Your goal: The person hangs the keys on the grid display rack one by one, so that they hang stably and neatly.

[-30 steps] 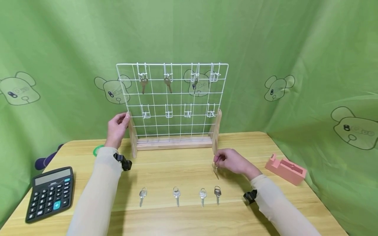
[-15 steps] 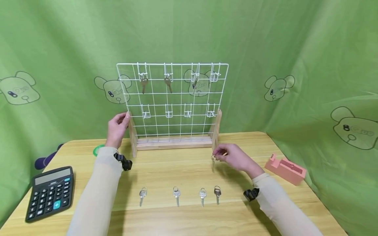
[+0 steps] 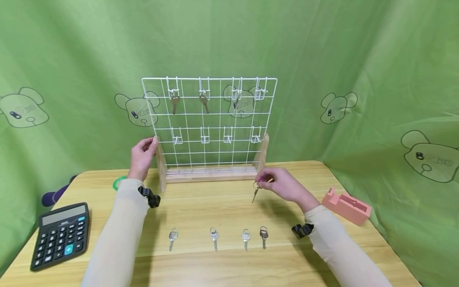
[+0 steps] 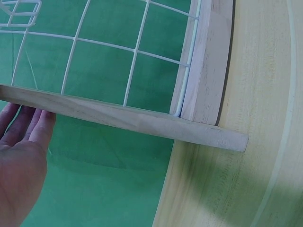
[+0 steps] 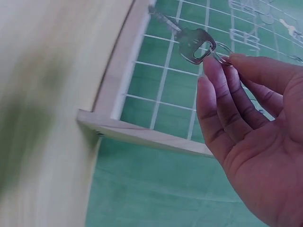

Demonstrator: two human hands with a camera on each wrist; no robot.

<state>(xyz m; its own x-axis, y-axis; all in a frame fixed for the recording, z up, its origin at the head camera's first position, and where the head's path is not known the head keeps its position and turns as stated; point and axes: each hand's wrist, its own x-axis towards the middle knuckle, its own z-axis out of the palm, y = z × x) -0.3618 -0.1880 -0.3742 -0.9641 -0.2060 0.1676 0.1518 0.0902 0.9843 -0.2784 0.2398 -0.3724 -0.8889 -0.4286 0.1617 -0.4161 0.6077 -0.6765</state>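
My right hand (image 3: pixel 283 184) pinches the ring of a silver key (image 3: pixel 255 194) in front of the rack's right foot. In the right wrist view the key (image 5: pixel 191 43) points away from the fingertips, its split ring (image 5: pixel 221 53) between thumb and fingers. A white wire grid rack (image 3: pixel 215 153) stands on a wooden base with hooks in two rows. My left hand (image 3: pixel 141 156) holds its left wooden post (image 4: pixel 137 120), fingers against the outer side. Three keys hang from upper hooks, among them a brownish key (image 3: pixel 174 104); the upper right hook (image 3: pixel 260 94) and lower hooks hold none.
Several keys lie in a row across the table (image 3: pixel 201 271), including a silver key (image 3: pixel 214 238) and a darker key (image 3: pixel 263 237). A black calculator (image 3: pixel 61 235) lies left, a pink tape dispenser (image 3: pixel 347 206) right. A green ring (image 3: pixel 117 183) sits behind my left forearm.
My right hand has moved up and slightly left towards the rack, carrying the key. The left hand, the rack and the keys on the table have stayed in place.
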